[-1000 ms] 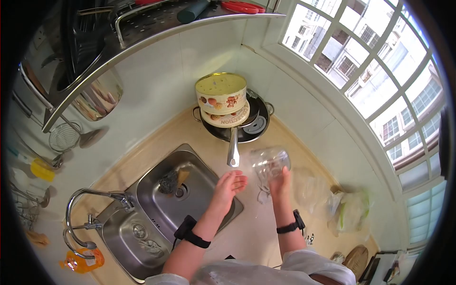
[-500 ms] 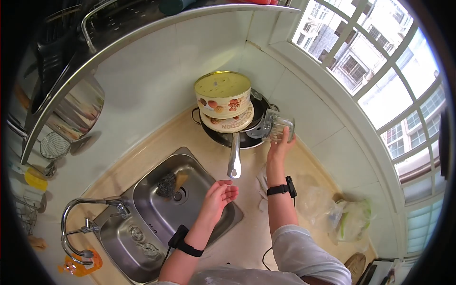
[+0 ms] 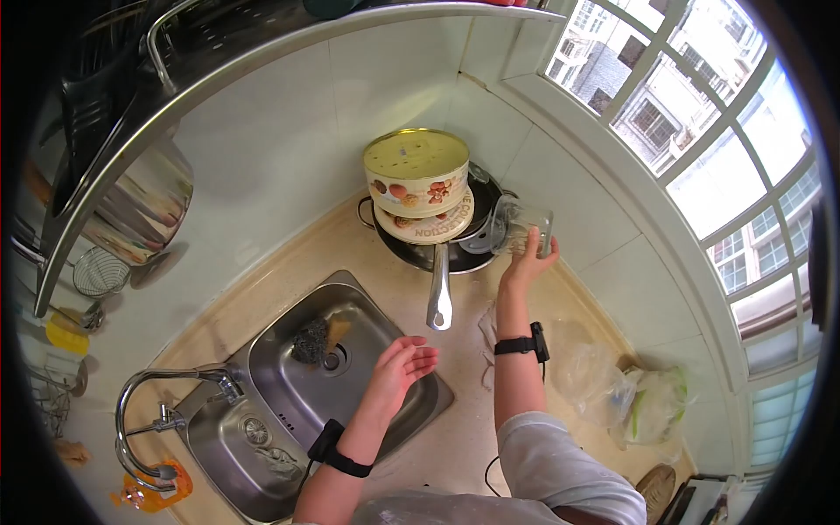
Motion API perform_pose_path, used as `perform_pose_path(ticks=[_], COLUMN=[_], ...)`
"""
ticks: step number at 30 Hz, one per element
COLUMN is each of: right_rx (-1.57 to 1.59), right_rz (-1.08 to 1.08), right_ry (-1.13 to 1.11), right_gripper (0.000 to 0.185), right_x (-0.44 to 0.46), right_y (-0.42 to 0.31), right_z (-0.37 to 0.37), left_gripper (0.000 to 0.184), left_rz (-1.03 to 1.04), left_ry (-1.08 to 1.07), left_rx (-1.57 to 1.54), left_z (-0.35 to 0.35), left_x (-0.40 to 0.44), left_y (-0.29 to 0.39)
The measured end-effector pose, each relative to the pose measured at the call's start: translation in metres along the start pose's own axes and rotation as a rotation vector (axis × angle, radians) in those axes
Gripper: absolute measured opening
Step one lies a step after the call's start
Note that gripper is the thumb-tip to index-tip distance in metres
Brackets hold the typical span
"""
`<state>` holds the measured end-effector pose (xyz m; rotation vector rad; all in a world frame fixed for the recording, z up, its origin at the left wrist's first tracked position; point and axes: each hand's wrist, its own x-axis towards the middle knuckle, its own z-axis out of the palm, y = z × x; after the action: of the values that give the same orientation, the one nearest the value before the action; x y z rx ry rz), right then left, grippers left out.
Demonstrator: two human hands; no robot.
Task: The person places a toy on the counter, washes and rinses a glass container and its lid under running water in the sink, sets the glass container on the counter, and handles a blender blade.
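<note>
My right hand is closed around the lower part of a clear glass jar, which lies tilted at the right edge of a black frying pan. Between jar and pan shows another see-through piece I cannot make out. A yellow-topped round tin with printed pictures sits on a cream lid in the pan. The pan's metal handle points toward me. Over the sink's right rim, my left hand holds nothing, its fingers apart.
A steel double sink holds a dark scouring pad. A faucet curves at its left, near an orange bottle. Plastic bags lie on the right counter. A metal shelf overhangs the back left.
The camera view has shifted slightly, so the scene sits a little further right. My right hand stays on the jar, which has turned slightly. The left hand's fingers remain apart.
</note>
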<state>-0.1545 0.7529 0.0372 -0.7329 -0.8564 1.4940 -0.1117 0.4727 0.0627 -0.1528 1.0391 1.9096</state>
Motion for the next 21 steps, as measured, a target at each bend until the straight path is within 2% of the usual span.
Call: perform_pose_path(ticks=[2, 9, 17, 19, 21], right_rx=[0.016, -0.239, -0.511, -0.430, -0.457], right_rz=[0.011, -0.030, -0.133, 0.018, -0.002], right_ry=[0.000, -0.099, -0.176, -0.178, -0.166], right_gripper=[0.066, 0.070, 0.072, 0.072, 0.073], right_x=[0.014, 0.075, 0.085, 0.082, 0.088], right_y=[-0.007, 0.004, 0.016, 0.015, 0.026], right_z=[-0.003, 0.007, 0.040, 0.048, 0.052], left_gripper=[0.022, 0.022, 0.021, 0.020, 0.020], left_rz=[-0.003, -0.004, -0.011, -0.003, 0.001], left_ry=[0.007, 0.025, 0.056, 0.077, 0.081], left_rx=[-0.004, -0.048, -0.053, -0.054, -0.054], left_z=[-0.006, -0.018, -0.026, -0.027, -0.027], left_x=[-0.001, 0.000, -0.003, -0.004, -0.006], left_y=[-0.001, -0.007, -0.011, -0.010, -0.007])
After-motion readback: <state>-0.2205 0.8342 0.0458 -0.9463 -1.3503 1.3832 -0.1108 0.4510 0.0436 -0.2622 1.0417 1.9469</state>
